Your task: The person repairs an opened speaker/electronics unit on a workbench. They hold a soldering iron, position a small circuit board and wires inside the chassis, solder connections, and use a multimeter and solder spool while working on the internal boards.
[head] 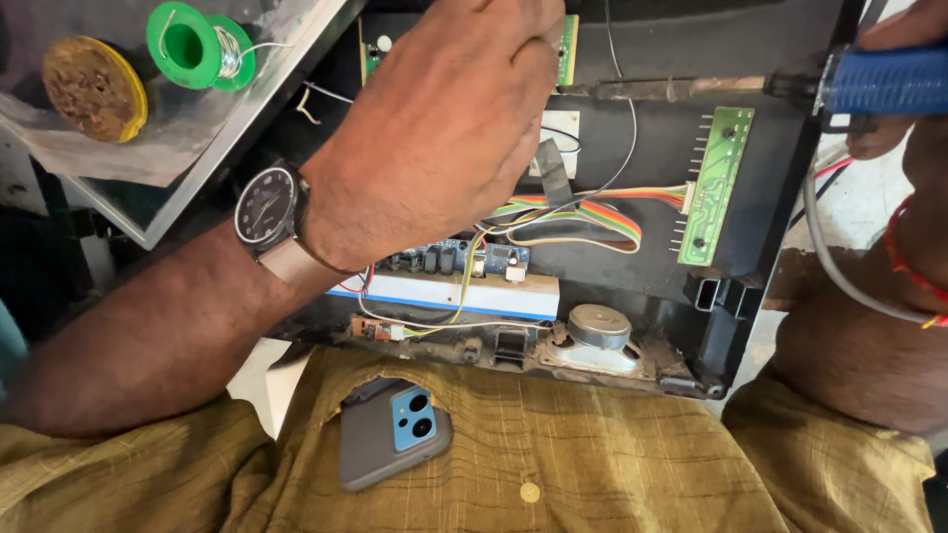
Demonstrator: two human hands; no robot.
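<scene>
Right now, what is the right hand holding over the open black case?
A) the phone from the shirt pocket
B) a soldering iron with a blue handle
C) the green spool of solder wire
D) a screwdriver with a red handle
B: the right hand grips the blue handle of a soldering iron, its long metal shaft reaching left toward the left hand; the green solder spool lies apart on the tray, and the phone sits in the pocket.

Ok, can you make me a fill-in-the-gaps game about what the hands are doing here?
1. The right hand grips a soldering iron by its ____ handle.
2. The left hand has a ____ on its wrist.
3. The solder spool is coloured ____.
4. A phone pokes out of the shirt ____.

Missing words: blue, watch, green, pocket
</scene>
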